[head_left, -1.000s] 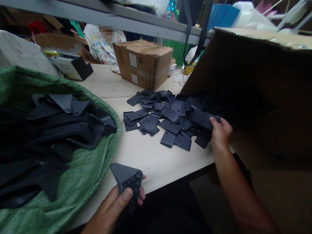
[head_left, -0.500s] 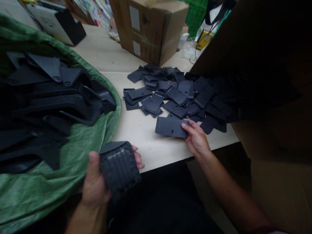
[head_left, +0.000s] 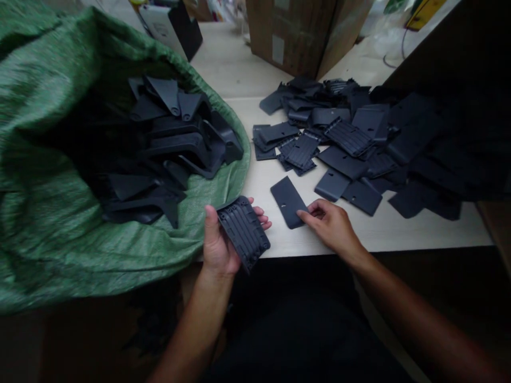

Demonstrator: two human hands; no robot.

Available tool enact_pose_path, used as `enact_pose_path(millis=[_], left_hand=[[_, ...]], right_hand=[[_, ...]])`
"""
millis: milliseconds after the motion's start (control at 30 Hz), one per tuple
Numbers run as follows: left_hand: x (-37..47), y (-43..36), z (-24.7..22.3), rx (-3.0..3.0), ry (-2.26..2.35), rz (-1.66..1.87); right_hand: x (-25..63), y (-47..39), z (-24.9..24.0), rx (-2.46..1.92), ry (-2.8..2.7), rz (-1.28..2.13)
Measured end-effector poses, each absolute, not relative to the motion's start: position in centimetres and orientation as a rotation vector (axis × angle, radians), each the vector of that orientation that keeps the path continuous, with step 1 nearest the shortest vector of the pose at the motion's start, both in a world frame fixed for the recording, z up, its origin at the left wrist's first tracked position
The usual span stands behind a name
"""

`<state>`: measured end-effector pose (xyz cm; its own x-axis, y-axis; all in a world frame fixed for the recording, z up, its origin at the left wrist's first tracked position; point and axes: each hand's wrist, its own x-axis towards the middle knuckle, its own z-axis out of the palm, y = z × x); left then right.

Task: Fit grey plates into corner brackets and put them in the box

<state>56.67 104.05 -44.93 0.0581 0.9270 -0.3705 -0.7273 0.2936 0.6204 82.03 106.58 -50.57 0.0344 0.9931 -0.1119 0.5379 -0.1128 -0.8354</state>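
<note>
In my left hand (head_left: 221, 244) lies a dark grey ribbed plastic part (head_left: 245, 231), its ribbed inner face turned up and the thumb along its left side. My right hand (head_left: 329, 223) pinches the near end of a flat dark plastic cover (head_left: 287, 199) with a small hole, held smooth side up just over the table. The two parts are apart. Behind my right hand spreads a pile of similar plastic covers (head_left: 343, 162), some smooth side up, some ribbed side up.
On the left a green woven sack (head_left: 51, 244) gapes open, with larger curved dark plastic pieces (head_left: 175, 143) inside. A cardboard box (head_left: 295, 32) stands at the back of the pale table (head_left: 227, 69). A dark, shadowed panel (head_left: 451, 48) rises at the right.
The view has swung left. The cover in my right hand has turned from lying crosswise to pointing away from me, closer to my left hand. Both hands keep their parts.
</note>
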Motion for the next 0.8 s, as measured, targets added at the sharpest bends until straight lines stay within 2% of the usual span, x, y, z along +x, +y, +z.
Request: enact_pose_path(millis=[167, 400, 467, 667, 800], left_hand=[[57.0, 104.1, -45.0, 0.335, 0.828, 1.282], [57.5, 104.3, -45.3, 0.343, 0.77, 1.277], [57.5, 104.2, -45.4, 0.319, 0.749, 1.281], [57.9, 104.4, -45.6, 0.228, 0.78, 1.325], [58.9, 105.1, -45.5, 0.153, 0.832, 1.353]], right_hand=[[81.4, 107.2, -48.9, -1.776, -1.977, 0.471], [78.4, 108.4, -48.7, -1.782, -2.24, 0.434], [78.8, 108.8, -49.0, -1.717, -2.199, 0.509], [79.8, 107.1, -46.3, -1.322, -1.5, 1.229], [77.8, 103.9, -43.6, -1.172, -1.632, 1.09]])
